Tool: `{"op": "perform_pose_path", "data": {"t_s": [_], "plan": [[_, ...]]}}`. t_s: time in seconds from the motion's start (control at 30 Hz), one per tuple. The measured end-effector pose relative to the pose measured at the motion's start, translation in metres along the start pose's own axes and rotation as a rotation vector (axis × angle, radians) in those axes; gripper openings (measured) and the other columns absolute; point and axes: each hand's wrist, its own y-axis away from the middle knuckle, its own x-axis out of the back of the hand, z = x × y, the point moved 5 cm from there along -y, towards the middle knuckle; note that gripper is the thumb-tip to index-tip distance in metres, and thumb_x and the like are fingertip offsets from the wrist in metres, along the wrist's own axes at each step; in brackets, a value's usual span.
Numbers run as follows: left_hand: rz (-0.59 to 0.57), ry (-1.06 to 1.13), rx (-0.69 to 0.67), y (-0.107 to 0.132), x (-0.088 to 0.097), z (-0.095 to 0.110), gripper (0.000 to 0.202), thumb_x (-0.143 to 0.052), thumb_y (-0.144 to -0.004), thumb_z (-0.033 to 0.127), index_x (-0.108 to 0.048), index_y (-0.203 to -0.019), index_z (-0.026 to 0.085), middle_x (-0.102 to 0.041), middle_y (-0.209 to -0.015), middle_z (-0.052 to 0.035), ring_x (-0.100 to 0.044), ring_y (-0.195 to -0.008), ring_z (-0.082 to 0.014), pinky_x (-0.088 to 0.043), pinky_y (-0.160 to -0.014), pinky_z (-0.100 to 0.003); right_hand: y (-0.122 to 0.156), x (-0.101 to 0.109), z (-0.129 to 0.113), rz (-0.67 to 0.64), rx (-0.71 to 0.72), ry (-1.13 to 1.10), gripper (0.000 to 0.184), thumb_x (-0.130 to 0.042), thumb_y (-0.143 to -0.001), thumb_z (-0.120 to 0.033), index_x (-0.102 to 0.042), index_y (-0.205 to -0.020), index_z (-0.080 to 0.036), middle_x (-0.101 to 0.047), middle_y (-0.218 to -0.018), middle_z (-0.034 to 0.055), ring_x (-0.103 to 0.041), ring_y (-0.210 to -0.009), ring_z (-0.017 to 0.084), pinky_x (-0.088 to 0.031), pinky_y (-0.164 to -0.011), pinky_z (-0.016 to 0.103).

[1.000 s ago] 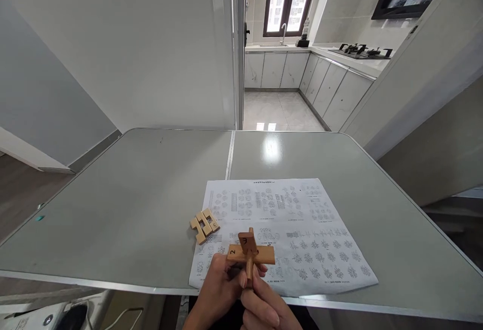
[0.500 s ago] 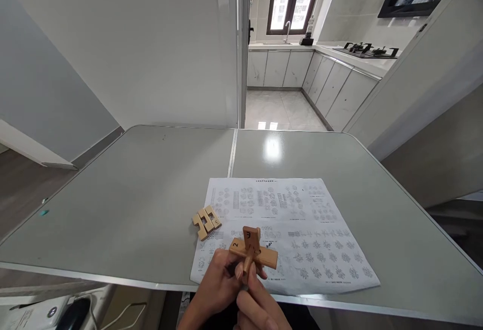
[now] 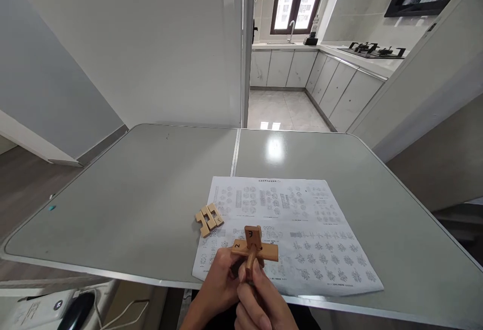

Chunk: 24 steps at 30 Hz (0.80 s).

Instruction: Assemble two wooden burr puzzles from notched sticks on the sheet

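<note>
Both my hands hold a small wooden puzzle cross (image 3: 255, 247) over the table's near edge. It is made of numbered bars: one marked 2 lies crosswise, one marked 3 stands up. My left hand (image 3: 219, 284) wraps it from below left. My right hand (image 3: 260, 302) pinches the lower stem with thumb and fingers. A few loose notched wooden pieces (image 3: 209, 218) lie together on the table, just left of the paper's edge and beyond my hands.
A printed instruction sheet (image 3: 302, 229) lies on the grey table (image 3: 132, 204), under the puzzle. A seam runs down the table's middle. Behind is a white wall and a doorway to a kitchen. Devices and cables sit below the table's left corner.
The cross has shifted slightly right and lower in my hands, and my right fingers have closed higher on its stem. The view has drifted a little; the loose pieces stay put.
</note>
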Motion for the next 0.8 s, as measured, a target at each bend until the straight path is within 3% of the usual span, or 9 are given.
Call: {"op": "perform_pose_path", "data": {"t_s": [0.1,0.23,0.33,0.63,0.7,0.8], "plan": [[0.067,-0.081,-0.01,0.004,-0.001,-0.012,0.027,-0.06,-0.096,0.034,-0.071,-0.08,0.016,-0.071,-0.08,-0.0052,-0.062,-0.071,-0.0173,-0.048,-0.067,-0.027,0.004,-0.003,-0.013,0.038,-0.012,0.064,0.04,-0.073,-0.093,-0.059,-0.064,-0.088,-0.02,-0.039,-0.041,-0.014,-0.018,-0.031,0.003,-0.022,-0.035,0.016],[0.056,-0.11,-0.09,0.007,-0.005,-0.018,0.017,-0.056,-0.097,0.024,-0.07,-0.093,0.017,-0.072,-0.087,-0.0043,-0.062,-0.074,-0.0162,-0.048,-0.068,-0.025,0.01,-0.004,-0.023,0.019,-0.098,0.097,0.043,-0.07,-0.096,-0.056,-0.054,-0.077,-0.021,-0.039,-0.04,-0.0131,-0.021,-0.031,0.003,-0.021,-0.036,0.016],[0.061,-0.113,-0.134,0.007,-0.006,-0.016,0.016,-0.054,-0.098,0.021,-0.069,-0.092,0.018,-0.071,-0.086,-0.0032,-0.062,-0.074,-0.0155,-0.048,-0.068,-0.024,0.013,-0.004,-0.023,-0.029,-0.15,0.089,0.046,-0.07,-0.096,-0.052,-0.047,-0.07,-0.022,-0.037,-0.038,-0.0131,-0.022,-0.03,0.004,-0.021,-0.036,0.017],[0.158,-0.12,-0.059,0.008,-0.002,-0.018,0.022,-0.056,-0.098,0.027,-0.07,-0.085,0.017,-0.072,-0.079,-0.0029,-0.063,-0.069,-0.0159,-0.048,-0.063,-0.024,0.015,-0.011,-0.029,-0.02,-0.045,0.199,0.045,-0.067,-0.097,-0.056,-0.051,-0.075,-0.022,-0.036,-0.04,-0.0136,-0.022,-0.033,0.004,-0.026,-0.039,0.016],[0.182,-0.135,-0.037,0.008,-0.001,-0.015,0.021,-0.056,-0.101,0.032,-0.07,-0.093,0.019,-0.073,-0.08,-0.0022,-0.066,-0.073,-0.0167,-0.051,-0.068,-0.025,0.018,-0.014,-0.043,-0.01,-0.006,0.204,0.041,-0.067,-0.098,-0.055,-0.053,-0.079,-0.022,-0.036,-0.041,-0.0138,-0.022,-0.033,0.004,-0.025,-0.038,0.016],[0.149,-0.131,-0.007,0.006,-0.004,-0.012,0.023,-0.059,-0.102,0.034,-0.065,-0.121,0.022,-0.076,-0.083,-0.0005,-0.07,-0.076,-0.0166,-0.053,-0.071,-0.024,0.021,-0.009,-0.073,0.059,0.051,0.195,0.037,-0.065,-0.102,-0.05,-0.056,-0.08,-0.021,-0.036,-0.043,-0.0134,-0.017,-0.033,0.004,-0.021,-0.036,0.016]]}}
